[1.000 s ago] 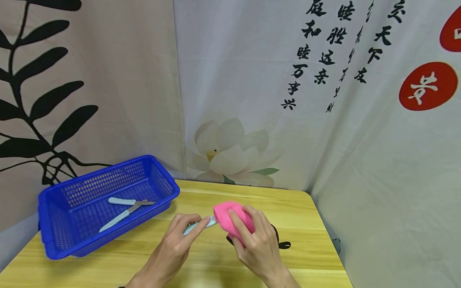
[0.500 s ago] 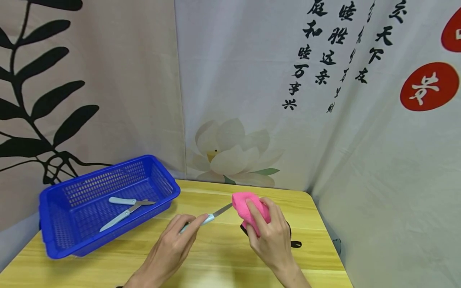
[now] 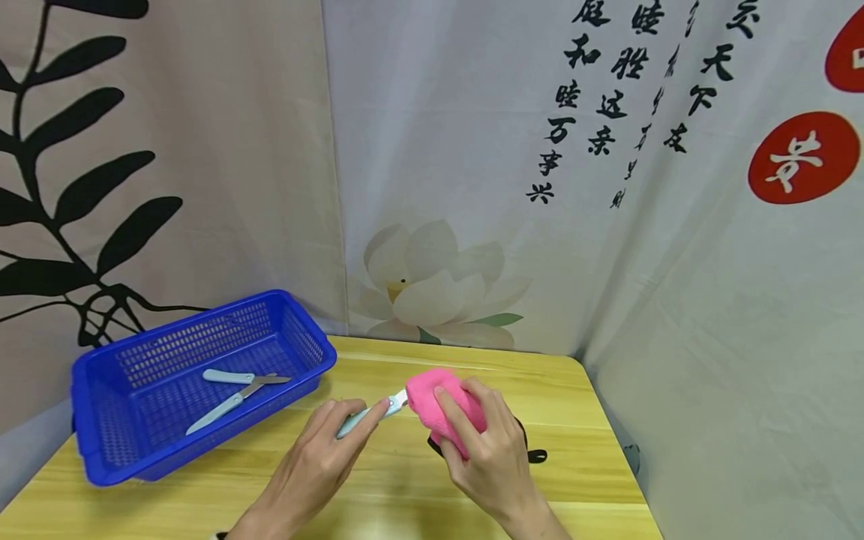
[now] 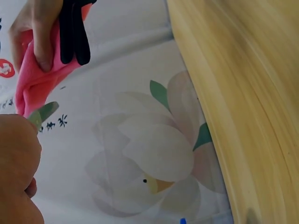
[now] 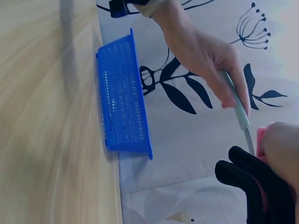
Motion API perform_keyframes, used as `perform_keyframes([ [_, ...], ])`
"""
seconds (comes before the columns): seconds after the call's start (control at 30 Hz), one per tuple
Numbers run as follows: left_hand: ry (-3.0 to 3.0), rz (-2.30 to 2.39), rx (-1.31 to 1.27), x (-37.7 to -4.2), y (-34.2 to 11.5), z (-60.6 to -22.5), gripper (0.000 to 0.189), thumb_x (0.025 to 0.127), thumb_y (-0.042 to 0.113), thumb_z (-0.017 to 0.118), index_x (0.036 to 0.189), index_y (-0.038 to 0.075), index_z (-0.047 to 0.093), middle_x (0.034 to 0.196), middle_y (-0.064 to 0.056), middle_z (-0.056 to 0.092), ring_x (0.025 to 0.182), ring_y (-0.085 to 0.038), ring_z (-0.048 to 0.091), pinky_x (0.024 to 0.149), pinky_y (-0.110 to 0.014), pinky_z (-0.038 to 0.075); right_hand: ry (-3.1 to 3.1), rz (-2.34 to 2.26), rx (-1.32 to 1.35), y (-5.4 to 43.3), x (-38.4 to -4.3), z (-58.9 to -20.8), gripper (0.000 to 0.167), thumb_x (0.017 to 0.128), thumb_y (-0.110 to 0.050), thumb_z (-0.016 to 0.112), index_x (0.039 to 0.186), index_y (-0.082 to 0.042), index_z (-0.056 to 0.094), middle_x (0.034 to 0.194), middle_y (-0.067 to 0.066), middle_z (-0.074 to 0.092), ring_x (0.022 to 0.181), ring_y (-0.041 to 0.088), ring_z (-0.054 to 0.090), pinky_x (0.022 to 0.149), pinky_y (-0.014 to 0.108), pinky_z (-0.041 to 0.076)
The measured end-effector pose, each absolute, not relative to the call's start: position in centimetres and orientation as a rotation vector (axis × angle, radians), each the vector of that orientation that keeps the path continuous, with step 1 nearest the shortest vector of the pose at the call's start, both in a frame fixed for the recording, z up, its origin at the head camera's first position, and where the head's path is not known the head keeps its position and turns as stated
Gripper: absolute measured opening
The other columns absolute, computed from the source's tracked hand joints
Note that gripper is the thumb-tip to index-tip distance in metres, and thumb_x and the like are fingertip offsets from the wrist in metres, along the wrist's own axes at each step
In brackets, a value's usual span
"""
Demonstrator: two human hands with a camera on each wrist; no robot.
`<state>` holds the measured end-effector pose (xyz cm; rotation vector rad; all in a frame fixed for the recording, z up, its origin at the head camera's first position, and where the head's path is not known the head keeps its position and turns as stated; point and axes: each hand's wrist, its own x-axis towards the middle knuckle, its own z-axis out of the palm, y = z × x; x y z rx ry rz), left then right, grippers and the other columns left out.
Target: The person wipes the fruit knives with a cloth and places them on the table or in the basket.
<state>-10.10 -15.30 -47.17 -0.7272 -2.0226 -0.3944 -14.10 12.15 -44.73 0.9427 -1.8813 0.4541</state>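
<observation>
In the head view my left hand (image 3: 317, 457) grips a paring knife by its pale blue handle (image 3: 364, 420), over the table. Its blade points up to the right, and most of it is hidden by a bunched pink cloth (image 3: 428, 401). My right hand (image 3: 496, 465) holds this cloth, thumb and fingers pressed around it against the blade. A black loop strap (image 3: 536, 456) hangs from the cloth. The left wrist view shows the metal blade (image 4: 49, 111) beside the cloth's lower end. Seen from the right wrist, the handle (image 5: 237, 105) lies between left thumb and fingers.
A blue plastic basket (image 3: 101, 450) stands at the table's left. Inside it lie two more knives with pale handles, one knife (image 3: 229, 377) behind the other knife (image 3: 219, 414), blades crossing. The wooden table (image 3: 574, 420) ends at printed curtains (image 3: 439, 172) behind and at the right.
The cloth slid right towards the blade's tip, baring the blade, then came back left to near the handle. The left hand with the knife has barely moved.
</observation>
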Motion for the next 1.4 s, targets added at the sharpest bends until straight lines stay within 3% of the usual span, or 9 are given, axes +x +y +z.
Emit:
perform_keyframes([
  [0.17,-1.98,-0.367,-0.747,-10.3,-15.3,-47.3,0.047,0.125,0.015,0.034,0.148,0.012,0.075,0.113,-0.007,0.071,0.092,-0.018,0.056,0.078,-0.028,0.052,-1.853,0.409,1.0,11.2,-13.8,-44.9,0.039,0.109,-0.028,0.061,0.141,-0.012,0.078,0.13,0.021,0.07,0.1,0.03,0.068,0.075,0.04,0.066],
  [0.47,-1.889,-0.335,-0.793,-10.7,-15.4,-47.4,0.047,0.122,0.005,0.035,0.143,0.008,0.077,0.115,-0.011,0.071,0.093,-0.022,0.058,0.077,-0.031,0.052,-1.851,0.325,0.944,11.0,-13.7,-44.6,0.038,0.114,-0.03,0.055,0.138,-0.014,0.079,0.127,0.021,0.072,0.096,0.029,0.067,0.074,0.042,0.066],
  [0.63,-1.867,-0.32,-0.795,-10.7,-15.5,-47.5,0.044,0.124,0.008,0.037,0.141,0.009,0.078,0.114,-0.011,0.071,0.093,-0.022,0.058,0.076,-0.031,0.052,-1.873,0.311,0.901,11.5,-14.3,-44.4,0.037,0.103,-0.024,0.067,0.137,-0.013,0.079,0.127,0.022,0.071,0.09,0.029,0.064,0.071,0.042,0.063],
  [0.77,-1.856,-0.307,-0.795,-10.7,-15.7,-47.6,0.043,0.123,0.009,0.039,0.14,0.008,0.079,0.113,-0.011,0.072,0.092,-0.022,0.058,0.075,-0.031,0.052,-1.9,0.324,0.875,12.1,-14.9,-44.3,0.048,0.088,-0.021,0.078,0.136,-0.013,0.079,0.128,0.023,0.07,0.088,0.031,0.064,0.071,0.043,0.062],
  [0.87,-1.87,-0.297,-0.788,-10.6,-15.8,-47.7,0.044,0.124,0.01,0.038,0.141,0.009,0.078,0.113,-0.01,0.072,0.092,-0.021,0.058,0.075,-0.03,0.052,-1.939,0.331,0.849,12.7,-15.4,-44.5,0.054,0.083,-0.017,0.083,0.136,-0.013,0.078,0.128,0.024,0.07,0.089,0.032,0.064,0.072,0.045,0.063],
  [1.1,-1.846,-0.289,-0.793,-10.8,-15.8,-47.7,0.042,0.124,0.009,0.04,0.138,0.008,0.079,0.112,-0.011,0.071,0.091,-0.022,0.058,0.073,-0.03,0.051,-2.042,0.314,0.735,14.7,-16.3,-44.5,0.064,0.079,-0.014,0.095,0.14,-0.013,0.077,0.131,0.026,0.068,0.098,0.038,0.069,0.077,0.052,0.067],
  [1.4,-1.856,-0.259,-0.781,-10.9,-16.0,-47.5,0.043,0.124,0.009,0.039,0.139,0.008,0.079,0.112,-0.011,0.07,0.093,-0.022,0.058,0.076,-0.033,0.051,-1.941,0.408,0.802,13.9,-15.5,-44.0,0.061,0.08,-0.014,0.087,0.139,-0.012,0.078,0.128,0.026,0.069,0.096,0.035,0.068,0.073,0.049,0.066],
])
